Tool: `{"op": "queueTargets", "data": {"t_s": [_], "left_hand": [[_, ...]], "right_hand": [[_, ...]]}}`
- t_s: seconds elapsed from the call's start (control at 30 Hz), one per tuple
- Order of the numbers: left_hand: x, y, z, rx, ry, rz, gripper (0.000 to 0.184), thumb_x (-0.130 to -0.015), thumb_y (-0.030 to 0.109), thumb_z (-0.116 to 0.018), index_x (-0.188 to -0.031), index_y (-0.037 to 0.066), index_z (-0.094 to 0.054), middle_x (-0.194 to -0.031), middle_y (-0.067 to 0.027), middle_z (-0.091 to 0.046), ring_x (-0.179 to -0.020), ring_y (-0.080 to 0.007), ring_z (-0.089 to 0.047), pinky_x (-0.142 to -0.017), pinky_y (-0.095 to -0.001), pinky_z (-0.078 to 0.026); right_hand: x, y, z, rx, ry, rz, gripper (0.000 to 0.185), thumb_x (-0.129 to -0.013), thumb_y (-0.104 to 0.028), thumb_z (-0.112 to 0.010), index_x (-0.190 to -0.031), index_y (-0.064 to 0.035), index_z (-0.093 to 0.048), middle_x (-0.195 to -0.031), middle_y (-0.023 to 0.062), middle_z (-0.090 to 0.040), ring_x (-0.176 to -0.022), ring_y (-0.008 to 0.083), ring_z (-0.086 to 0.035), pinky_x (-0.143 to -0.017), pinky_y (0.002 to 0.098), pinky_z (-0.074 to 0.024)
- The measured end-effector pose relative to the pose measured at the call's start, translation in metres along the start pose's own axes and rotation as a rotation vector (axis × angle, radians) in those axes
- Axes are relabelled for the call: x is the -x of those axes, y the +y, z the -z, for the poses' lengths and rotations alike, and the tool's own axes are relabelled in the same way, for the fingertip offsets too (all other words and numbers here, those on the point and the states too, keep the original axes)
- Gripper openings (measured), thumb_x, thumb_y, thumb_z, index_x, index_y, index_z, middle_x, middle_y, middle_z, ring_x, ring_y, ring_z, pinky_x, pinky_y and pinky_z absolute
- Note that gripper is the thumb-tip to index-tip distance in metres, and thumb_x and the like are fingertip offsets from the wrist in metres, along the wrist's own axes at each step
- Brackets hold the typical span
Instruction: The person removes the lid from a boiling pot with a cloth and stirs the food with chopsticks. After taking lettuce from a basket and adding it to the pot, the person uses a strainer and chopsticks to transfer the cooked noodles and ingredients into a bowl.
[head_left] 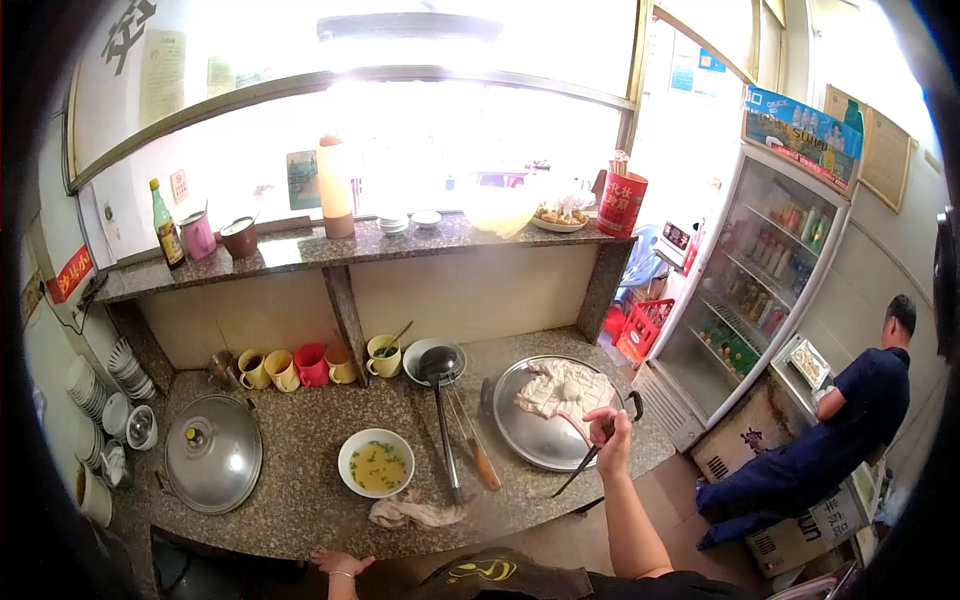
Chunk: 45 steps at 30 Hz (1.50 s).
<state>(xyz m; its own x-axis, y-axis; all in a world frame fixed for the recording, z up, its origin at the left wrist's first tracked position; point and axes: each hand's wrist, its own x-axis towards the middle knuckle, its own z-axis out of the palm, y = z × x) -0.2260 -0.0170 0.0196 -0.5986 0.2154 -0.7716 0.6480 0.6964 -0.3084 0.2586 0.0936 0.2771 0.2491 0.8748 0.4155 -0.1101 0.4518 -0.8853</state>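
rod gripped in the right hand, beside a cloth-topped lid

at the far left, stacked bowls are ranged along the wall. next to them a domed lid with a knob is set on the speckled counter. toward the back, a row of mugs in yellow, red and brown is lined up. at the near edge, the left hand is held released, fingers spread; whether the counter is touched by it cannot be told. beyond it, a white bowl is filled with yellowish broth flecked with green, and a crumpled rag is laid just in front. a black ladle is rested with its head over another bowl, and a wooden-handled tool is placed beside its handle. farther right, the cloth-topped lid is covered in part by a pale, rumpled cloth. by the near right rim, the thin dark rod is clasped in the right hand, slanted down to the left. at the far right, a glass-fronted fridge is stocked with bottles, and a person in dark blue is seen near a tray.
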Motion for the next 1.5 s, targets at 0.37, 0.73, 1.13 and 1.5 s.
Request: {"op": "queueTargets", "data": {"t_s": [0.37,0.73,1.13,1.5], "left_hand": [[-0.015,0.003,-0.002,-0.019,-0.073,-0.019,0.136,-0.055,0.079,-0.058,-0.138,-0.008,0.005,-0.144,-0.0282,0.009,-0.135,-0.0398,0.0,-0.106,-0.0456,-0.022],[-0.027,0.006,-0.003,0.001,-0.118,0.041,0.137,-0.054,0.079,-0.059,-0.138,-0.007,0.006,-0.144,-0.0267,0.009,-0.136,-0.0381,-0.003,-0.107,-0.0431,-0.023],[-0.004,0.003,0.004,-0.044,-0.109,0.009,0.133,-0.056,0.079,-0.058,-0.139,-0.006,0.002,-0.144,-0.0281,0.007,-0.135,-0.0405,-0.003,-0.105,-0.0455,-0.024],[-0.002,0.002,0.001,-0.04,-0.061,0.003,0.131,-0.057,0.079,-0.057,-0.139,-0.007,0.001,-0.144,-0.0295,0.006,-0.135,-0.0419,-0.002,-0.106,-0.0478,-0.022]], "right_hand": [[0.004,-0.005,-0.003,-0.004,0.005,0.005,0.062,-0.089,-0.055,-0.032,-0.076,-0.0002,-0.059,-0.048,-0.0054,-0.03,-0.042,0.005,-0.023,-0.041,0.0221,-0.0158],[-0.006,-0.004,-0.002,-0.024,0.006,-0.006,0.061,-0.09,-0.054,-0.032,-0.073,-0.0013,-0.058,-0.047,-0.0058,-0.029,-0.041,0.0049,-0.023,-0.04,0.0221,-0.0154],[-0.005,-0.002,-0.003,-0.037,-0.009,-0.026,0.06,-0.089,-0.052,-0.033,-0.076,-0.0003,-0.058,-0.048,-0.0057,-0.029,-0.041,0.0051,-0.023,-0.04,0.0221,-0.0161],[0.001,-0.001,-0.003,-0.039,-0.046,-0.004,0.061,-0.088,-0.055,-0.036,-0.076,0.0007,-0.059,-0.048,-0.0051,-0.031,-0.042,0.0051,-0.025,-0.041,0.0223,-0.0168]]}}
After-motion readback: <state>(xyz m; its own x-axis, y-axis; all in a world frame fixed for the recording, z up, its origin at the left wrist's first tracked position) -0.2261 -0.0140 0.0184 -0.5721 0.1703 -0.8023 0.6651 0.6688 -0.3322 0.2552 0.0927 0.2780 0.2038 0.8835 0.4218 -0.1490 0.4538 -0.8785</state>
